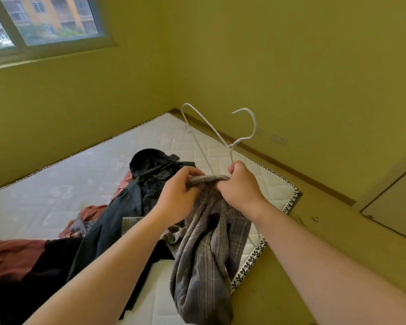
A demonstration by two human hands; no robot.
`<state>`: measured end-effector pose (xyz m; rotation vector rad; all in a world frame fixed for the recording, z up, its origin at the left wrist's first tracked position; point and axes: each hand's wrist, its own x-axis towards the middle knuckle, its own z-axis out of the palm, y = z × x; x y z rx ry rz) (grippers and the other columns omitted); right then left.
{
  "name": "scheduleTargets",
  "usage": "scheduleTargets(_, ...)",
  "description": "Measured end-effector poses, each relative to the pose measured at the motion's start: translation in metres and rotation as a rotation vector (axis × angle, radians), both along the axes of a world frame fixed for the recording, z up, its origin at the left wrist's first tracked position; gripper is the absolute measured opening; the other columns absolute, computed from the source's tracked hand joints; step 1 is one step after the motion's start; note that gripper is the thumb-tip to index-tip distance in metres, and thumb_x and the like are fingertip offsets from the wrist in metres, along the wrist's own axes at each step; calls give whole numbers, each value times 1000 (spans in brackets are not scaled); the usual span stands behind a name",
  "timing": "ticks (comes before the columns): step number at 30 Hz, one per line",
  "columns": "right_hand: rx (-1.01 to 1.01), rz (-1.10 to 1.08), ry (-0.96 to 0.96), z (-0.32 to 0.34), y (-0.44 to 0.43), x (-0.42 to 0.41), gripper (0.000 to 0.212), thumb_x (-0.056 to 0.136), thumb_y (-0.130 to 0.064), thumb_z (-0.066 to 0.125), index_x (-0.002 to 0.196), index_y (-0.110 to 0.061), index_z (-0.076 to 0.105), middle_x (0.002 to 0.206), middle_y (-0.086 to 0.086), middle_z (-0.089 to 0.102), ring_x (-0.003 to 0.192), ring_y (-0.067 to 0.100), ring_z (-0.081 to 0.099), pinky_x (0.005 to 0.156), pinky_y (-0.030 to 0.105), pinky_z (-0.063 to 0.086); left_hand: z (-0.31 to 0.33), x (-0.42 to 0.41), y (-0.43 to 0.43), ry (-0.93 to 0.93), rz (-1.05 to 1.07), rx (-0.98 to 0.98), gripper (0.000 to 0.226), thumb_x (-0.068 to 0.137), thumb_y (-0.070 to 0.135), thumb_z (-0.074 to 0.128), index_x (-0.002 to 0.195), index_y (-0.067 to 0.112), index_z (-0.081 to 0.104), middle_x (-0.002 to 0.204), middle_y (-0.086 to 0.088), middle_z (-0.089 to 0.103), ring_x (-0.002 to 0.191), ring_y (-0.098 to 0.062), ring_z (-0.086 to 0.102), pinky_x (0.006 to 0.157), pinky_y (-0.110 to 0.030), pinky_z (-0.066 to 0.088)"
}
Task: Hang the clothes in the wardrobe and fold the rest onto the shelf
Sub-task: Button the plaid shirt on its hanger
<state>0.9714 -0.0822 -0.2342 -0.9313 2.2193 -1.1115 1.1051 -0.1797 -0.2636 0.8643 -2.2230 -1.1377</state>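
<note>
1. The mattress (56, 184) filled the left and centre of the frame; a pile of dark and reddish clothes (127, 207) lay across it from the centre to the lower left, not yet hung or folded; no wardrobe showed that I could be sure of.
2. The grey plaid shirt (209, 254) hung bunched from my two hands at centre frame, its tail trailing to the bottom edge over the mattress's right border.
3. The white wire hanger (230, 147) stood tilted above and behind the shirt; its long axis ran from one shoulder end at upper centre down to the other end at the shirt's lower right; the hook curled toward the upper right.
4. My right hand (242, 186) was clamped on the wire just below the hanger's neck, thumb (232, 168) pressed to it, with the shirt's top edge caught in the same grip.
5. My left hand (181, 193) had its fingers (192, 174) curled round the shirt's top edge, just left of the right hand; the edge was stretched short between them.
6. The hinge of the next move, as I judged it: the bare upper shoulder of the hanger lay up and slightly left of the fabric, nearer my left hand; that hand would have to carry the cloth over it; whether the lower shoulder already sat inside the shirt, I could not tell.
</note>
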Motion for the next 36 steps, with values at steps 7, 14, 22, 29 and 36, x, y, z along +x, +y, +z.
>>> scheduleTargets(7,-32,-47,18,-10,14,-23,58,74,-34,86,107,-16,41,82,-3,48,76,16,51,76,37,48,23,2,-22,-155,-220,-39,17,93,30,67,110,28,64,98,13,68,91,-5,65,85,-32,55)
scheduleTargets(14,-35,18,12,-5,-2,-18,50,81,-35,80,106,-16,41,81,-3,48,70,13,47,61,28,41,39,0,-31,-348,-172,-97,16,88,30,74,95,17,73,73,2,66,60,-12,57,59,-27,49)
scheduleTargets(22,128,133,-29,-20,-15,-9,27,97,-34,52,113,-16,41,97,4,59,87,21,68,76,39,54,11,37,-50,-302,361,803,39,84,41,77,103,8,68,88,-15,76,88,-34,73,89,-49,58)
scheduleTargets(29,265,248,-57,-32,-22,15,47,100,-61,23,103,-23,50,92,0,64,53,13,70,70,39,60,-33,91,-75,-71,818,829,26,101,17,55,124,5,53,85,-5,51,98,-27,53,84,-36,46)
scheduleTargets(36,302,427,-4,-50,-30,24,50,101,-59,26,84,-19,49,73,3,59,51,20,68,71,41,58,-65,135,-99,121,1084,930,29,99,32,54,120,13,54,100,-12,64,87,-25,64,80,-38,56)
